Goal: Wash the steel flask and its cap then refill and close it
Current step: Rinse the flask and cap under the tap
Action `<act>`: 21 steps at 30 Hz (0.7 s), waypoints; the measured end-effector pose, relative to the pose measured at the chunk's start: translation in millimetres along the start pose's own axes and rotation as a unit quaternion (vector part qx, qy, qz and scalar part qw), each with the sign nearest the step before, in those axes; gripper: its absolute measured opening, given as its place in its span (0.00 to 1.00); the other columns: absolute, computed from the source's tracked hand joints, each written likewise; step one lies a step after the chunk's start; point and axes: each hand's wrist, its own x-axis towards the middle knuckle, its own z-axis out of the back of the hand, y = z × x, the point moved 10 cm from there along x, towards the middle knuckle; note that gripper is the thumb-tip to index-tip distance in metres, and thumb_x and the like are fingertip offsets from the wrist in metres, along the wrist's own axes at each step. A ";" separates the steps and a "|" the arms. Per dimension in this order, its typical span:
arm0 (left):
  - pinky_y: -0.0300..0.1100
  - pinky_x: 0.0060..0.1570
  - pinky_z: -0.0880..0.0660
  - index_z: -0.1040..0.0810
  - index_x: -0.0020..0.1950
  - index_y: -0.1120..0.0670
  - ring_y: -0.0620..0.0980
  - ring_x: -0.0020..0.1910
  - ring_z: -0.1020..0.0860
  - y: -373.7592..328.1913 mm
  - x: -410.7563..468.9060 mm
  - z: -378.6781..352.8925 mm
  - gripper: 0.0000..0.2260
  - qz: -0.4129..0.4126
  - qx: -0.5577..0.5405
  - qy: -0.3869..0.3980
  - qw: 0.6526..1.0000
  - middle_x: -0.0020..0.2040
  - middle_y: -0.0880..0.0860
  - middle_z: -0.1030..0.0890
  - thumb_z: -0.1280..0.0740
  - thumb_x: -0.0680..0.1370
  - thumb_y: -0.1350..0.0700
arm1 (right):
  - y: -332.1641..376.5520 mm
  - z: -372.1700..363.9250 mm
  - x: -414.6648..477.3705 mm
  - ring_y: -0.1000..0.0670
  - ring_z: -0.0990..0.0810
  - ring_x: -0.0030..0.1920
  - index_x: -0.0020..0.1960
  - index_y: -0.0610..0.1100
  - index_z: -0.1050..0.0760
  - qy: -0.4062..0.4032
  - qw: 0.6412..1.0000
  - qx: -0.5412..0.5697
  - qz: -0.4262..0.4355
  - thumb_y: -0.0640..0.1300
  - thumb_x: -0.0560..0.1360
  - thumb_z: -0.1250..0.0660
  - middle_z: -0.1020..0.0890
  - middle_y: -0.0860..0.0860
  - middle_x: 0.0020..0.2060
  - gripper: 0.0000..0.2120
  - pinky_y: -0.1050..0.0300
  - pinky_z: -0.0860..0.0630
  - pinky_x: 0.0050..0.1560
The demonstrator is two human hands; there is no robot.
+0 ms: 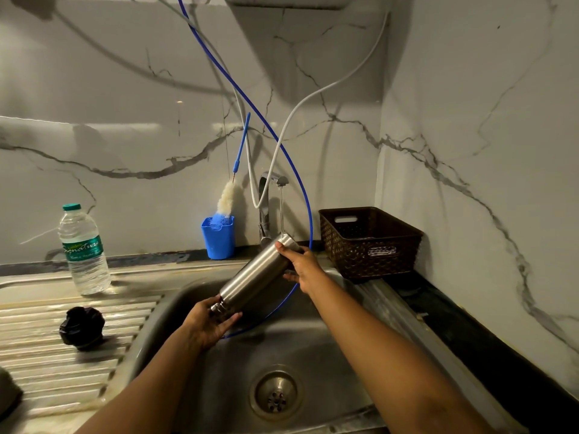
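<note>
The light here is dim and muted. It falls from above: a pale band of glare runs across the left half of the glossy marble wall (125, 89), and the blue hose (310, 214) and its neighbours throw soft grey shadows over it. The steel flask (250, 277) catches a bright streak along its side, and the sink (313, 339) gleams dully. The black surface (470, 324) at right sinks into darkness. The wide lens bows the wall's lines near the edges, and my forearms (391, 355) look soft and grainy low down.
</note>
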 end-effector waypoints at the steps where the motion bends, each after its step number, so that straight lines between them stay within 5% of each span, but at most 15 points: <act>1: 0.49 0.31 0.19 0.29 0.60 0.60 0.62 0.49 0.24 -2.4 -0.1 -1.0 0.10 -0.009 -0.011 0.000 1.000 0.52 0.64 0.26 0.40 0.80 0.58 | -1.1 3.9 0.8 0.44 0.26 0.56 0.68 0.45 0.38 -0.005 1.000 -0.011 -0.008 0.51 0.69 0.27 0.28 0.43 0.62 0.33 0.50 0.23 0.52; 5: 0.50 0.54 0.26 0.29 0.66 0.59 0.59 0.61 0.26 -16.1 -1.0 -3.6 0.15 -0.065 -0.041 -0.004 0.997 0.61 0.61 0.26 0.39 0.79 0.61 | -4.1 20.8 -0.3 0.44 0.26 0.56 0.66 0.43 0.34 -0.017 0.995 -0.089 -0.051 0.59 0.65 0.26 0.27 0.44 0.58 0.36 0.50 0.21 0.51; 11: 0.50 0.56 0.27 0.28 0.65 0.59 0.56 0.56 0.25 -22.9 -13.3 -24.7 0.13 -0.136 0.017 0.004 0.991 0.53 0.58 0.23 0.40 0.80 0.62 | -15.7 49.7 -26.9 0.44 0.20 0.49 0.60 0.41 0.27 0.077 0.965 -0.200 -0.147 0.53 0.64 0.24 0.21 0.41 0.52 0.29 0.48 0.19 0.47; 16: 0.48 0.55 0.27 0.31 0.68 0.63 0.56 0.58 0.24 -9.5 -12.4 -41.9 0.17 -0.138 0.057 0.002 0.989 0.60 0.61 0.25 0.38 0.79 0.63 | -32.1 77.4 -65.8 0.41 0.19 0.47 0.60 0.40 0.31 0.141 0.936 -0.229 -0.228 0.47 0.67 0.26 0.22 0.38 0.52 0.26 0.44 0.20 0.45; 21: 0.44 0.43 0.24 0.30 0.68 0.61 0.55 0.52 0.22 12.6 -25.4 -89.5 0.18 -0.116 0.160 0.094 0.976 0.54 0.60 0.22 0.37 0.79 0.61 | -56.5 73.4 -107.0 0.42 0.20 0.49 0.53 0.42 0.28 0.263 0.863 -0.351 -0.251 0.43 0.66 0.24 0.26 0.43 0.56 0.20 0.45 0.20 0.41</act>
